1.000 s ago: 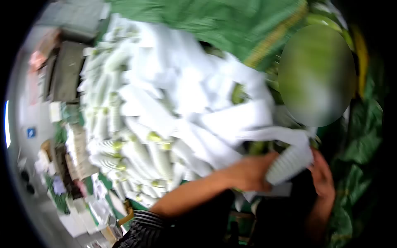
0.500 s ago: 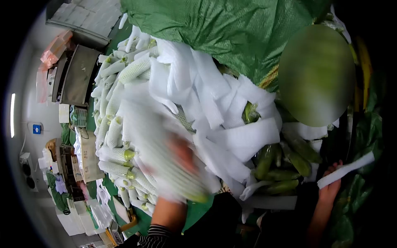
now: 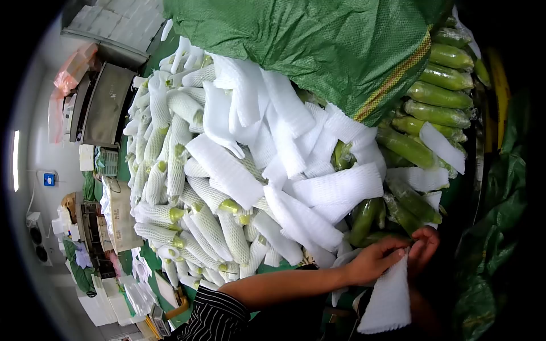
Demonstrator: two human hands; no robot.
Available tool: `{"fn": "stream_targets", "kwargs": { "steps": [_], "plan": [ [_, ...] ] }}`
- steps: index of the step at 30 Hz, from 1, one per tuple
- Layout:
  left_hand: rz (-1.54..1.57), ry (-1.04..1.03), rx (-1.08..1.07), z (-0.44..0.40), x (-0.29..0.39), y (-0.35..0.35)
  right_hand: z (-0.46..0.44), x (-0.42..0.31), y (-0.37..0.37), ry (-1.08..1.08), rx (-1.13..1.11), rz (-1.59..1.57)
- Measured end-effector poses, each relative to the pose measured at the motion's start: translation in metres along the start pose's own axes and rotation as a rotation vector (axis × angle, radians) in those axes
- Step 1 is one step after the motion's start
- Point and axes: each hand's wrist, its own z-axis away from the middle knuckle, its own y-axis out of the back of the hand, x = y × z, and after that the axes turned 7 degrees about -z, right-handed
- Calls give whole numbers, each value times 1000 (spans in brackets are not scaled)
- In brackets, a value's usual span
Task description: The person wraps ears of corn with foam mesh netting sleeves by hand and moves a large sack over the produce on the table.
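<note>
The room's left side, as it reaches me
On the wall [image 3: 48, 133] I make out a lit tube [image 3: 16, 161], a small blue box [image 3: 49, 179] and a white unit [image 3: 35, 223] with dark round openings. Farther off, pink plastic [image 3: 75, 68] lies near a grey panel [image 3: 108, 105]; nearer, I see a pale carton [image 3: 121, 219] and white boxes [image 3: 94, 300].

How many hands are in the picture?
2. The left hand holds the top end of a white foam sleeve; the right hand is close beside it, near the same end. No other hands show.
</note>
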Motion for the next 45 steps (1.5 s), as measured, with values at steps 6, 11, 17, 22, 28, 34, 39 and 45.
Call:
{"fn": "stream_targets", "kwargs": {
  "steps": [6,11,17,22,28,34,39,45],
  "plan": [
    [5,44,36,6,-18,12,32,96,36,-99,92,-20],
    [76,-95,121,8,-2,6,19,24,41,-417,-466,84],
    [123,-49,169,-10,6,8,5,-14,51,-880,-583,-745],
    [18,147,48,-8,-17,16,4,7,64,-978,-582,-641],
    [-133,8,384,-19,-28,4,21,21,42,-550,-291,-340],
    [-125,126,29,-22,-9,9,1,18,45,-577,-149,-438],
    [-1119,-145,372,-66,33,23,-21,28,67,-667,164,-416],
    [-1787,-532,30,-144,35,70,-18,35,129,-758,-60,-663]
  ]
}}
